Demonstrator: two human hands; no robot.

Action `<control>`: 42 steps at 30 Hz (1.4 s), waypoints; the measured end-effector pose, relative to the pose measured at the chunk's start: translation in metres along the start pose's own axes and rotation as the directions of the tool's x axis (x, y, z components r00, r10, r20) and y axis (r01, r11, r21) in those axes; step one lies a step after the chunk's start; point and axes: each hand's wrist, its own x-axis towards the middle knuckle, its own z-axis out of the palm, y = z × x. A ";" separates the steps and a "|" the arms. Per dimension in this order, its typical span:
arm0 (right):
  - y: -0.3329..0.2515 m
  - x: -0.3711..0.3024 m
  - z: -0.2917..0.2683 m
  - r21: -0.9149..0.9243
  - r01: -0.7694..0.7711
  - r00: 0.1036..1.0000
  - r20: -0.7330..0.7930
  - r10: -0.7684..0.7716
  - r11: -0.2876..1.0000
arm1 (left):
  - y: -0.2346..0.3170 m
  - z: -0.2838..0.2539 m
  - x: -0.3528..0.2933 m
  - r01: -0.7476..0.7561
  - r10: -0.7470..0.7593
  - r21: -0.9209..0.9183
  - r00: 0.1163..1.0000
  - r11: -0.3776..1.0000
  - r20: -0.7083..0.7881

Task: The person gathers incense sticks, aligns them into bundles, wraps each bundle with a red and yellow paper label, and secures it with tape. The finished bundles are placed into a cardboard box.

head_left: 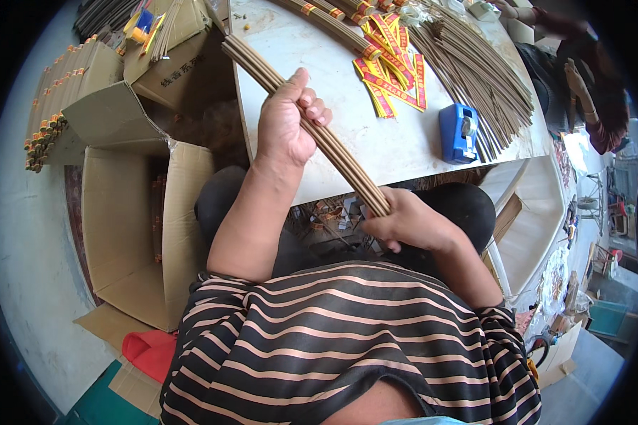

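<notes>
A bundle of long brown incense sticks (342,161) slants over the table's front edge, its upper end pointing to the far left. My left hand (285,122) is wrapped round it above the middle, thumb lying along the sticks. At the lower end, my right hand (412,219) closes about the stick ends; some of its fingers are hidden beneath. Beyond the bundle, red and yellow paper labels (397,67) lie in a loose pile. A blue tape dispenser (459,133) stands to their right, beside a spread of loose incense sticks (482,78).
Banded bundles (333,21) lie at the back of the white table (319,180). An open cardboard box (120,212) stands at my left, with stacked, banded bundles (57,106) beyond it. Another person's hand (578,81) shows at the far right.
</notes>
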 end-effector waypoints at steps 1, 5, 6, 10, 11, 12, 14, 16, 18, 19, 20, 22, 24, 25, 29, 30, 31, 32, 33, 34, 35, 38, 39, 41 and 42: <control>0.006 -0.008 -0.007 -0.082 -0.032 0.999 0.023 0.033 0.996 | 0.001 -0.002 0.001 -0.006 0.006 -0.012 1.000 1.000 -0.019; 0.007 -0.053 -0.062 -0.072 -0.036 0.997 -0.075 0.030 0.997 | 0.007 -0.012 0.003 -0.019 0.019 0.000 1.000 1.000 0.009; 0.007 -0.063 -0.079 0.029 0.038 0.976 -0.217 -0.030 0.999 | 0.007 -0.016 0.004 -0.015 0.015 -0.008 0.999 1.000 0.038; 0.038 -0.053 -0.189 -0.241 0.310 0.530 -0.759 -0.377 0.920 | 0.002 -0.013 0.009 0.008 -0.008 0.017 0.999 1.000 0.032; 0.047 -0.044 -0.217 -0.338 0.221 0.452 -0.795 -0.403 0.915 | 0.001 -0.013 0.011 0.012 -0.012 0.013 0.999 1.000 0.036; 0.055 -0.035 -0.244 -0.423 0.123 0.375 -0.818 -0.437 0.898 | 0.000 -0.013 0.012 0.013 -0.013 0.009 0.999 1.000 0.038; 0.076 -0.015 -0.292 -0.600 0.011 0.323 -0.755 -0.570 0.800 | -0.003 -0.012 0.016 0.016 -0.017 0.023 0.999 1.000 0.041; 0.067 -0.005 -0.312 -0.675 -0.201 0.354 -0.726 -0.590 0.710 | -0.003 -0.012 0.016 0.017 -0.018 0.029 0.999 0.999 0.033; 0.053 0.014 -0.322 -0.753 -0.385 0.364 -0.656 -0.661 0.534 | -0.004 -0.010 0.015 0.007 -0.008 0.033 1.000 0.999 0.005; 0.047 0.019 -0.326 -0.700 -0.434 0.389 -0.713 -0.583 0.567 | -0.004 -0.011 0.017 0.015 -0.016 0.024 1.000 1.000 0.020; 0.042 0.027 -0.328 -0.731 -0.498 0.383 -0.667 -0.639 0.466 | -0.003 -0.014 0.018 0.017 -0.017 0.014 1.000 1.000 0.026; 0.046 0.037 -0.352 -0.683 -0.530 0.437 -0.728 -0.528 0.503 | -0.005 -0.012 0.018 0.038 -0.038 0.006 0.999 0.999 0.029; 0.055 0.038 -0.370 -0.731 -0.445 0.481 -0.683 -0.550 0.518 | -0.006 -0.011 0.022 0.031 -0.031 0.016 0.999 0.999 -0.008; 0.070 0.038 -0.392 -0.814 -0.396 0.511 -0.579 -0.635 0.424 | -0.007 -0.007 0.022 0.052 -0.052 0.002 0.998 0.999 -0.036; 0.043 0.046 -0.370 -0.792 -0.580 0.587 -0.568 -0.577 0.191 | -0.006 -0.013 0.021 0.049 -0.050 -0.073 0.999 0.996 -0.014; 0.044 0.045 -0.373 -0.790 -0.602 0.589 -0.535 -0.606 0.113 | -0.006 -0.011 0.021 0.055 -0.056 -0.079 0.998 0.995 -0.009; 0.044 0.047 -0.376 -0.793 -0.603 0.606 -0.528 -0.595 0.088 | -0.006 -0.011 0.019 0.054 -0.054 -0.072 0.998 0.996 -0.008; 0.042 0.047 -0.378 -0.791 -0.608 0.620 -0.523 -0.585 0.062 | -0.006 -0.011 0.020 0.051 -0.052 -0.074 0.999 0.996 -0.007; 0.040 0.047 -0.379 -0.789 -0.614 0.634 -0.519 -0.574 0.036 | -0.006 -0.012 0.020 0.050 -0.051 -0.076 0.999 0.996 -0.006; 0.042 0.046 -0.378 -0.802 -0.595 0.629 -0.502 -0.594 0.049 | -0.006 -0.013 0.019 0.050 -0.050 -0.078 0.999 0.996 -0.004; 0.041 0.045 -0.376 -0.815 -0.577 0.621 -0.484 -0.617 0.058 | -0.006 -0.012 0.018 0.051 -0.052 -0.082 0.999 0.995 -0.007; 0.036 0.036 -0.371 -0.850 -0.525 0.580 -0.389 -0.716 0.037 | -0.007 -0.013 0.019 0.060 -0.060 -0.077 0.998 0.995 0.010; 0.033 0.030 -0.371 -0.869 -0.494 0.564 -0.334 -0.755 0.016 | -0.007 -0.012 0.018 0.067 -0.066 -0.078 0.998 0.995 0.021; 0.019 0.018 -0.357 -0.878 -0.478 0.530 -0.298 -0.794 0.010 | -0.008 -0.014 0.018 0.077 -0.072 -0.095 0.996 0.993 0.050; 0.016 0.014 -0.359 -0.870 -0.492 0.510 -0.312 -0.802 0.026 | -0.008 -0.014 0.018 0.084 -0.077 -0.103 0.995 0.991 0.066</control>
